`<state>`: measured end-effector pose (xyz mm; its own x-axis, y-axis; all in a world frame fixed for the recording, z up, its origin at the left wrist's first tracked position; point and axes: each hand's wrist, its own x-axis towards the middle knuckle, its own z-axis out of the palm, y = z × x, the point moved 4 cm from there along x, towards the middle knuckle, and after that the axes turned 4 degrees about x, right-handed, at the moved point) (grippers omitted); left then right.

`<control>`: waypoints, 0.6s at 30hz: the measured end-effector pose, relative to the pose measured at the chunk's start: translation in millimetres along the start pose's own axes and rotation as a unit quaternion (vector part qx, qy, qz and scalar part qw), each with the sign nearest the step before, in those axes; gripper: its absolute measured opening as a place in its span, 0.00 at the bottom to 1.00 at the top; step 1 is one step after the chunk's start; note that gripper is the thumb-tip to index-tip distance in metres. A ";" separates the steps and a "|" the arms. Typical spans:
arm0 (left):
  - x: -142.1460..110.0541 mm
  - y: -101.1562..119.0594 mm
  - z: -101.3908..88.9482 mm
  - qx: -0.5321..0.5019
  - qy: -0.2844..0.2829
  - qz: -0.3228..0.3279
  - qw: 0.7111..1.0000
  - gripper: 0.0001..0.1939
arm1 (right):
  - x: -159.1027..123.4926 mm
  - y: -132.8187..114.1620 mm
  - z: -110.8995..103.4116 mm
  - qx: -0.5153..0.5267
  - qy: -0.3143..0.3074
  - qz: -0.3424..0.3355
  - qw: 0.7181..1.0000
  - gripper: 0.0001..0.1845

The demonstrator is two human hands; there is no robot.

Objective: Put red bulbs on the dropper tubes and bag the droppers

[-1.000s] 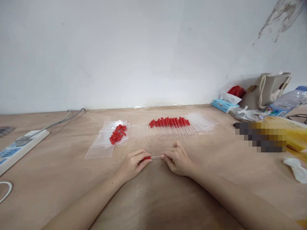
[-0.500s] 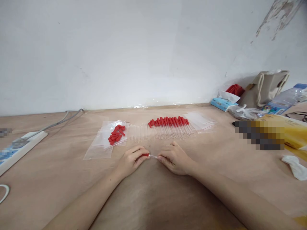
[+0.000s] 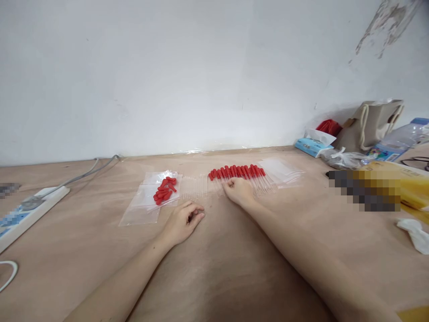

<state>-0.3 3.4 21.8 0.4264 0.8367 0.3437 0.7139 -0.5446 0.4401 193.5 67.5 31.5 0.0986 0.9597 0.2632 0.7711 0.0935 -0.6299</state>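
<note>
Head view shows the two hands well apart. The left hand [image 3: 183,223] rests near the table [image 3: 214,264], loosely curled, with a gap between thumb and fingers and nothing visible in it. The right hand [image 3: 240,191] reaches farther forward, its fingertips down among the row of red-bulbed droppers [image 3: 239,171]; whether they pinch one cannot be told, since the hand hides that spot. The droppers lie side by side, bulbs beyond the right hand, clear stems pointing back past it.

Straight ahead of the left hand are bare clear tubes [image 3: 194,188], and beyond it to the left a heap of loose red bulbs [image 3: 167,195] sits on a plastic bag [image 3: 139,215]. Flat clear bags [image 3: 281,171] lie beyond the right hand, off to its right.

The likeliest trouble is at the right hand: a sideways brush of knuckles or wrist could roll the thin stems and skew or cross the row. Pressing down on a stem might crack or bend it. Near the left hand, a careless forward sweep could scatter the tubes, hard to see against the tabletop, or drag the bag and spill the bulbs.
</note>
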 end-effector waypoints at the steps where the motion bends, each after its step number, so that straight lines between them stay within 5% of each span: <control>1: -0.1 0.3 -0.2 -0.001 -0.001 -0.001 1.000 0.08 | 4.1 -2.2 3.8 -0.014 0.010 0.011 1.000 0.16; 9: 0.6 3.0 -1.1 0.001 -0.008 0.005 1.000 0.08 | 4.2 -9.0 14.5 -0.077 0.049 -0.008 0.996 0.17; 13: 0.7 2.4 -0.9 0.000 -0.007 0.006 1.000 0.09 | 3.6 -24.6 24.5 -0.094 0.030 -0.055 0.994 0.16; 18: -0.4 3.3 -0.6 0.005 -0.007 0.017 1.000 0.09 | 13.4 -45.1 45.4 -0.141 -0.005 -0.028 0.990 0.16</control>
<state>1.6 1.2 23.7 0.4588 0.8185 0.3458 0.7041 -0.5723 0.4204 131.5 88.2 30.3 0.0456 0.9575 0.2848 0.9201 0.0708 -0.3853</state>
